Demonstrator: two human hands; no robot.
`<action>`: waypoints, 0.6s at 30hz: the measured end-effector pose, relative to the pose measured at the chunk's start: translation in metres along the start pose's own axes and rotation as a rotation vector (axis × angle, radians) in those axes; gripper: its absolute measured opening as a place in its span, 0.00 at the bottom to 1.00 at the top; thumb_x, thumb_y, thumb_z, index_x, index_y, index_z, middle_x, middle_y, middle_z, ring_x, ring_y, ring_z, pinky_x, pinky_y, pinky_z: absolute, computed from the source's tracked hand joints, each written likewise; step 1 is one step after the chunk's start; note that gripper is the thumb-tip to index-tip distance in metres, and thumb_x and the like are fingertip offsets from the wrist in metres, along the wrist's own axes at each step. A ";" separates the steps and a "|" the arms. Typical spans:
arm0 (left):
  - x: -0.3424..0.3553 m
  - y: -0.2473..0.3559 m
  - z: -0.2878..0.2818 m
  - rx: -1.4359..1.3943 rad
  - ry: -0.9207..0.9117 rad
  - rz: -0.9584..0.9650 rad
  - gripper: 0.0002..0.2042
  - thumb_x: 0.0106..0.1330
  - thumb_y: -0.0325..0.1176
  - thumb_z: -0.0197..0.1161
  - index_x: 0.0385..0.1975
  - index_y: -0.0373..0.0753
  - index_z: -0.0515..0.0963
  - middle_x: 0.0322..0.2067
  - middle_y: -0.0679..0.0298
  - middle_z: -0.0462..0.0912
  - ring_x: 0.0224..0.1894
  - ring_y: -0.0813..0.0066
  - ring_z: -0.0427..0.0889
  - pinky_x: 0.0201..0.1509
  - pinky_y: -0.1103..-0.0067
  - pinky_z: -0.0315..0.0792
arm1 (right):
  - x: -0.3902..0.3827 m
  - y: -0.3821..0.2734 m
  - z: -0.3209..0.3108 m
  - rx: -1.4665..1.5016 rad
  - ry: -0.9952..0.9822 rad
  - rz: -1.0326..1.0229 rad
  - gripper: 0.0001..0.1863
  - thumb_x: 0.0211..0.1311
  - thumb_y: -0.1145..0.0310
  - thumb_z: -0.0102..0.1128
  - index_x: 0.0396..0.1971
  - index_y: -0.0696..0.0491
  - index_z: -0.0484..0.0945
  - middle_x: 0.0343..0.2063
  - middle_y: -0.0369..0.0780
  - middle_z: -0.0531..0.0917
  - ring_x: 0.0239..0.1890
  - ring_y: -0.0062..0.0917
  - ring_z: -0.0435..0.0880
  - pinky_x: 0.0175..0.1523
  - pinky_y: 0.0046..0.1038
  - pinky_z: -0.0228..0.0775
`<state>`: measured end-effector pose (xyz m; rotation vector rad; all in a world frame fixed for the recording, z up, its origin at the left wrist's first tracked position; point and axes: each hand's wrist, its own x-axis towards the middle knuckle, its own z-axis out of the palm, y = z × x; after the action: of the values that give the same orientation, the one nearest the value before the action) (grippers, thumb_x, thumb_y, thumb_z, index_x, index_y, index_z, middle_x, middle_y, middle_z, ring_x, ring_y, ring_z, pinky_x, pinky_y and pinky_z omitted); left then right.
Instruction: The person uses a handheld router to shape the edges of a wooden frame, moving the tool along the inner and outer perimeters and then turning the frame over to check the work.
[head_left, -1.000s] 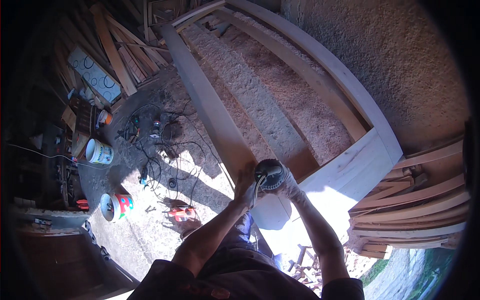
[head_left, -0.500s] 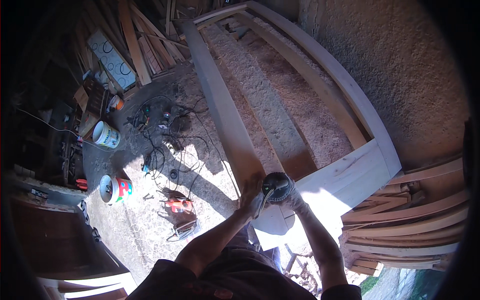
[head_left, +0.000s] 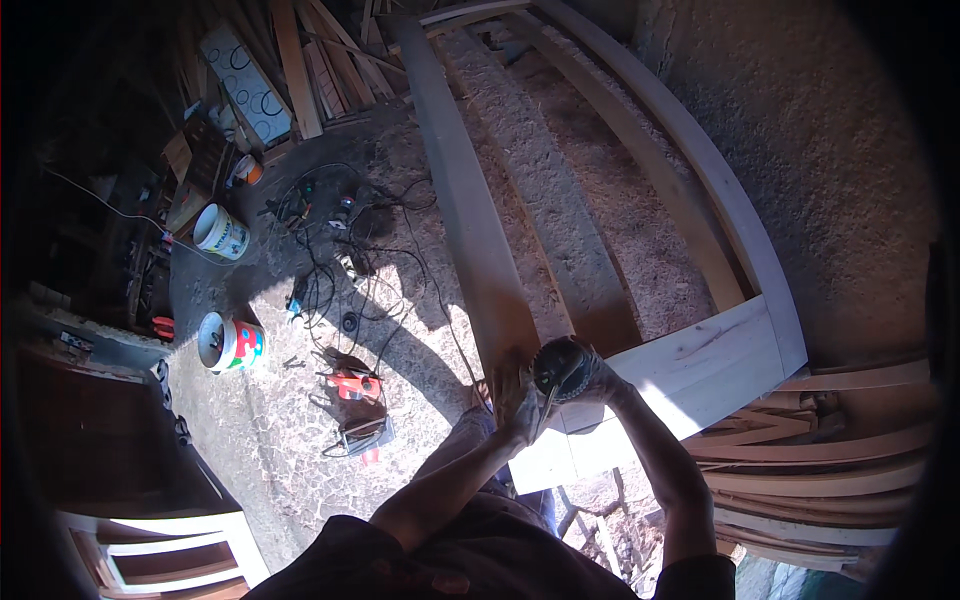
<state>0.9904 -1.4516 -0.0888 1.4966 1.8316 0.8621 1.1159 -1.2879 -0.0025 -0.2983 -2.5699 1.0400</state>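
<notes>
A dark, round-topped corded power tool [head_left: 562, 368] stands on the near corner of a large wooden frame [head_left: 480, 235]; its working end is hidden beneath it. My right hand [head_left: 600, 384] is closed around the tool's right side. Against its left side is my left hand [head_left: 514, 405], closed on it with the fingers partly in shadow. A cord runs down from the tool between my hands. The pale near crosspiece [head_left: 690, 355] of the frame lies under and to the right of the tool, partly in bright sun.
Curved wooden pieces [head_left: 820, 470] are stacked at right, beside a rough wall [head_left: 800, 200]. On the floor to the left lie a red power tool [head_left: 355, 386] and tangled cables [head_left: 325, 300]. Two white buckets [head_left: 222, 232] stand farther left. Boards [head_left: 290, 60] lean at the back.
The whole view has shifted, so the frame and floor things sit differently in it. My hands and the tool have moved slightly off the frame's rounded corner, whose sunlit end now shows more.
</notes>
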 end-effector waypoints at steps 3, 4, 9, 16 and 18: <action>0.003 -0.006 -0.003 -0.060 -0.022 0.001 0.38 0.60 0.40 0.72 0.69 0.32 0.65 0.69 0.43 0.67 0.73 0.44 0.63 0.78 0.50 0.55 | -0.005 -0.006 0.006 -0.028 0.099 0.077 0.37 0.44 0.48 0.83 0.57 0.40 0.81 0.55 0.34 0.84 0.58 0.30 0.82 0.68 0.41 0.69; 0.004 -0.011 -0.007 -0.091 -0.028 -0.003 0.38 0.60 0.40 0.72 0.69 0.32 0.65 0.69 0.43 0.67 0.73 0.44 0.64 0.78 0.50 0.55 | -0.007 -0.007 0.012 -0.017 0.137 0.125 0.37 0.43 0.49 0.83 0.57 0.40 0.80 0.55 0.35 0.84 0.58 0.30 0.82 0.68 0.41 0.69; 0.020 -0.040 -0.022 -0.358 -0.074 -0.018 0.37 0.59 0.38 0.72 0.68 0.31 0.66 0.68 0.41 0.68 0.73 0.42 0.64 0.77 0.49 0.56 | -0.011 -0.013 0.035 0.127 0.310 0.279 0.30 0.43 0.60 0.81 0.51 0.46 0.84 0.48 0.38 0.88 0.52 0.34 0.86 0.62 0.38 0.77; 0.041 -0.067 -0.032 -0.645 -0.008 -0.031 0.30 0.65 0.33 0.67 0.67 0.32 0.68 0.67 0.42 0.70 0.72 0.43 0.66 0.77 0.52 0.59 | 0.009 -0.019 0.035 0.058 0.399 0.189 0.25 0.41 0.65 0.78 0.45 0.47 0.86 0.45 0.39 0.88 0.49 0.35 0.87 0.60 0.35 0.79; 0.046 -0.041 -0.039 -0.893 -0.027 -0.145 0.27 0.67 0.31 0.63 0.67 0.32 0.69 0.66 0.42 0.71 0.71 0.44 0.67 0.75 0.52 0.60 | 0.007 -0.013 0.032 0.030 0.415 0.209 0.23 0.42 0.64 0.77 0.44 0.47 0.86 0.45 0.39 0.88 0.48 0.35 0.86 0.59 0.35 0.79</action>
<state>0.9275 -1.4169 -0.1009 0.7848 1.2243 1.3314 1.0960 -1.3151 -0.0131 -0.7079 -2.1814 0.9652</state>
